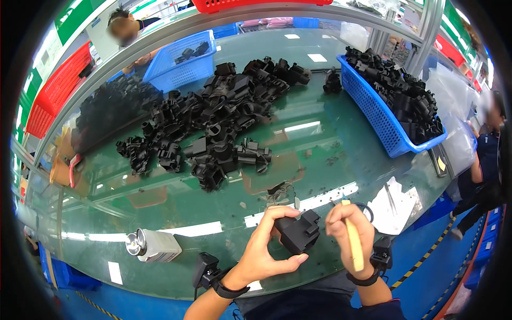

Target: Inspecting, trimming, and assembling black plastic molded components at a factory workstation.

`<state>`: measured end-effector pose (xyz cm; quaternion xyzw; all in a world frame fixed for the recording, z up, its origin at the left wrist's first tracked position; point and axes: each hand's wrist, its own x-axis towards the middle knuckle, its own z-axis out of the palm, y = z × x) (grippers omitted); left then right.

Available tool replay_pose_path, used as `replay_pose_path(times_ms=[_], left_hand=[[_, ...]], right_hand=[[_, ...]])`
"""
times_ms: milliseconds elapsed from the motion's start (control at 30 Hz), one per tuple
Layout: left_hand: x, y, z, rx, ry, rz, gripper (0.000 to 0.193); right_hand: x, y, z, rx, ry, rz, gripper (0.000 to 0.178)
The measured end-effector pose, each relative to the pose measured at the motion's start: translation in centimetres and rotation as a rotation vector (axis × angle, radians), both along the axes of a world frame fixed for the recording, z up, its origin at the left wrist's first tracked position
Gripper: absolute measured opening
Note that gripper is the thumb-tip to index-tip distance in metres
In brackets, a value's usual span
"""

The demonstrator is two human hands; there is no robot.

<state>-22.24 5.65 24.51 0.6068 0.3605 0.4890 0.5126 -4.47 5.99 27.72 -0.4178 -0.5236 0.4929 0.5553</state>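
My left hand grips a black moulded plastic part between thumb and fingers, low over the table's near edge. My right hand is closed around the yellow handle of a slim hand tool, just right of the part and apart from it. The tool's working end is too small to make out. Beyond my left hand lies a little heap of dark scraps. A white paper with a thin metal tool on it lies to the right of my right hand.
A large pile of black parts covers the green table's middle. Filled blue baskets stand at right and back. A metal can lies at near left. Metal frame bars cross the far side. People are at back left and right.
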Motion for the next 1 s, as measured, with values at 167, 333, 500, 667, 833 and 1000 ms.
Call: replay_pose_path(times_ms=[167, 333, 500, 667, 833, 1000], left_hand=[[-0.3, 0.0, 0.6, -0.089, 0.004, -0.047, 0.069], [-0.1, 0.1, 0.2, 0.055, 0.055, 0.026, 0.068], [-0.1, 0.0, 0.1, 0.089, 0.089, 0.035, 0.068], [-0.3, -0.1, 1.0, 0.024, 0.204, -0.008, 0.071], [-0.1, 0.1, 0.9, 0.150, 0.247, 0.028, 0.077], [0.5, -0.2, 0.3, 0.180, 0.123, 0.116, 0.086]], right_hand=[[0.7, 0.5, 0.4, 0.510, -0.447, 0.034, 0.018], [0.9, 0.4, 1.6, 0.661, -0.654, 0.089, 0.025], [1.0, 0.4, 1.9, 0.795, -0.844, 0.115, 0.029], [1.0, 0.4, 1.6, 0.872, -0.905, 0.066, 0.028], [2.0, 1.1, 0.3, 0.446, -0.417, -0.109, 0.011], [2.2, 1.7, 1.3, 0.524, -0.566, -0.032, 0.014]])
